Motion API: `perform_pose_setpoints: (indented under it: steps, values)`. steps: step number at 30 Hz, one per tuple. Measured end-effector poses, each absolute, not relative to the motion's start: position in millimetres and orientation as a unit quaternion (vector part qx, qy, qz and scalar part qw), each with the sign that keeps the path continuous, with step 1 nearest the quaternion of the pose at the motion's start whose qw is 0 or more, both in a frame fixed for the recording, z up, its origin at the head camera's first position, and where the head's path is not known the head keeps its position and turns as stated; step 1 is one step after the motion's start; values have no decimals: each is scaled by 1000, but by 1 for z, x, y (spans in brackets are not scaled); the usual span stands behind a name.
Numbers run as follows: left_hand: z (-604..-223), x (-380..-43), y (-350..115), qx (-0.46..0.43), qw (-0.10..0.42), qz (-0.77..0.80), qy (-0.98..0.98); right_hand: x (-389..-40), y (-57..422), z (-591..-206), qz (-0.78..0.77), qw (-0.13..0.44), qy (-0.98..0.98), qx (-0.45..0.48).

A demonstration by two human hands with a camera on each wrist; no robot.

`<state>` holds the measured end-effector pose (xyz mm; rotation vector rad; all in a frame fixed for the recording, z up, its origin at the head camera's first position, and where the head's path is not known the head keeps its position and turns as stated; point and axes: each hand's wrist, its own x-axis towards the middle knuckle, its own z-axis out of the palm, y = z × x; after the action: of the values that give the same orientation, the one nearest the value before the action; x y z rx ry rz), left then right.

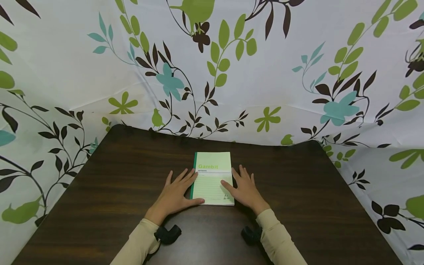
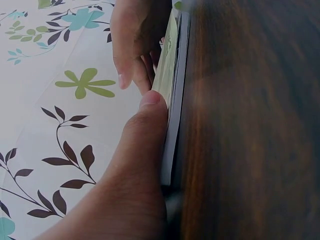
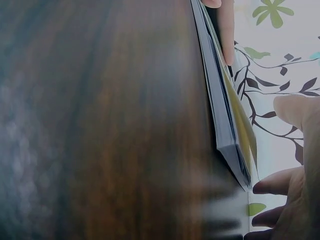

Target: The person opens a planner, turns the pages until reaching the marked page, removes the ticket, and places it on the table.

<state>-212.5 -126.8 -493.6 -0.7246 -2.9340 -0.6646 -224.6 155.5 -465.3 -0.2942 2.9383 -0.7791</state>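
A closed pale green notebook with a dark green spine and "Gambit" on its cover lies flat on the table. My left hand spreads straight fingers along the spine side, its thumb resting at the notebook's lower left. On the other side is my right hand, fingers extended by the right edge and thumb above the cover. From the left wrist, my left thumb touches the cover near the page edge. In the right wrist view the notebook's page block shows, its cover slightly raised at the corner beside my right fingers.
The dark wooden table carries the notebook near its middle. White cloth printed with leaves, flowers and birds hangs behind and around the table. A black strap device sits on each wrist, below beige sleeves.
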Motion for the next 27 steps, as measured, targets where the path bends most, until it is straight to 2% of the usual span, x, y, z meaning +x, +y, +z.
perform_pose_setpoints:
  steps: [14,22,27]
  values:
    - [-493,-213,-126,-232,18,-216,-948,-221,157,-466,-275,30,956,-96]
    - [-494,-213,-127,-230,15,-219,-948,-222,154,-468,-380,-76,917,-96]
    - [-494,-213,-127,-232,17,-219,-948,-222,152,-468,-432,-101,893,-74]
